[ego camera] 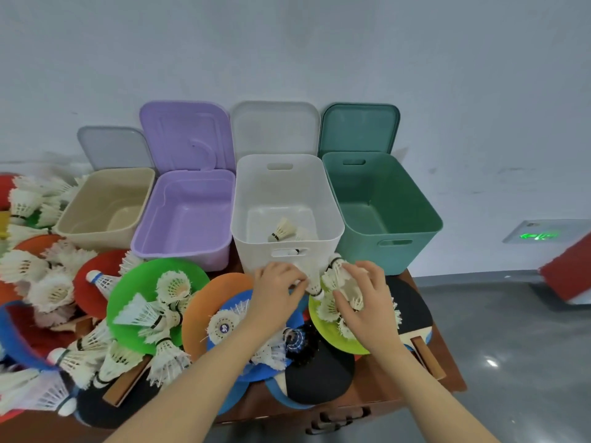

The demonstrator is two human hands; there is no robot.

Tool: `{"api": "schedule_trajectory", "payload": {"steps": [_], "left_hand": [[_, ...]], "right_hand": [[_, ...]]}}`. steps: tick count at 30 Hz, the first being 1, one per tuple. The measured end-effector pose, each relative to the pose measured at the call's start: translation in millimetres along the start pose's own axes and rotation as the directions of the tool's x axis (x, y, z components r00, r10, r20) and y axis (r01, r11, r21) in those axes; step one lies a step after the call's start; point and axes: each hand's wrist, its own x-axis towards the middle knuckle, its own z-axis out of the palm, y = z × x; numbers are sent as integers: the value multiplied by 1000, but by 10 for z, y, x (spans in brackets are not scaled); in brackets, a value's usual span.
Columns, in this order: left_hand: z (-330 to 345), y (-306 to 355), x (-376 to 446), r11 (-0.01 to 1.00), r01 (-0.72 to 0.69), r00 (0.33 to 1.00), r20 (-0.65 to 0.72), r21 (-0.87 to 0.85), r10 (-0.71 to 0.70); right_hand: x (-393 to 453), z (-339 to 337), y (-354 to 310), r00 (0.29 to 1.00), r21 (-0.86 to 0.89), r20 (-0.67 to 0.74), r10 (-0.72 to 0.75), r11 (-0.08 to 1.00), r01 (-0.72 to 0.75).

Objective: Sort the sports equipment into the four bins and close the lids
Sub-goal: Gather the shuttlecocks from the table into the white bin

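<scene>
**Shuttlecocks being gathered for the white bin**

The sorting step is being carried out, judged early: most of the equipment is still lying on the desk (377, 398). A white shuttlecock (315, 284) is being pinched by the grip of the left hand (277, 290), just in front of the white bin (256, 238), at about 6 o'clock from it. A cluster of shuttlecocks (343, 282) is being grasped by the curled grip of the right hand (363, 302), above the yellow-green disc (351, 345), at about 5 o'clock from the same bin.

The next move is judged to call for both handfuls being lifted over the near rim and released inside; the feathers are light and easily crushed, so a gentle hold is being called for.

Four bins are being kept open in a row, each lid standing upright behind it. Shuttlecocks are being held only by the white one, a few on its floor. Nothing is being seen inside the beige bin (105, 233) at 9 o'clock, the purple bin (179, 251) beside it, or the green bin (393, 247) at 3 o'clock. Discs, paddles and many more shuttlecocks are being left piled from 6 to 9 o'clock
</scene>
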Motion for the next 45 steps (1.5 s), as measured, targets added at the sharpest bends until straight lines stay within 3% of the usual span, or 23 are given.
{"api": "schedule_trajectory", "payload": {"steps": [5, 9, 11, 14, 17, 22, 25, 31, 33, 36, 41, 45], "left_hand": [[-392, 25, 493, 989, -143, 958, -246, 20, 144], [-614, -27, 916, 986, -122, 950, -275, 114, 150], [-675, -87, 1096, 983, -80, 966, -229, 165, 118], [-700, -168, 1197, 969, 31, 999, -44, 246, -21], [-689, -280, 1045, 954, 39, 996, 66, 296, -61], [-737, -443, 550, 969, -37, 993, 115, 244, 9], [-726, -520, 249, 973, -30, 984, 180, 228, -12], [-657, -652, -304, 966, -97, 948, 319, 238, 17], [-618, -685, -456, 969, -119, 937, 348, 217, 37], [-557, -696, -643, 982, -110, 924, 381, 153, 45], [-452, -620, -827, 978, -174, 860, 501, 117, 93], [-337, -540, -837, 969, -162, 814, 580, 187, 24]], "right_hand": [[542, 4, -274, 996, 11, -50, -72, 997, 73], [997, 58, -419, 998, -41, -25, -62, 997, 61], [1178, 96, -438, 999, -77, -9, -35, 996, 34], [1380, 155, -400, 996, -220, 88, 33, 976, -13], [1364, 197, -307, 980, -328, 165, 115, 943, -56], [837, 231, -155, 991, -171, 122, 56, 985, -35], [495, 273, -119, 979, -124, 197, 49, 992, -24], [75, 351, -74, 843, -132, 531, 85, 991, -17], [-16, 370, -58, 807, -168, 579, 119, 986, -25], [-103, 386, -62, 814, -187, 554, 175, 979, -83], [-139, 456, -120, 838, -214, 527, 144, 976, -33], [-206, 495, -109, 874, -271, 469, 131, 963, 1]]}}
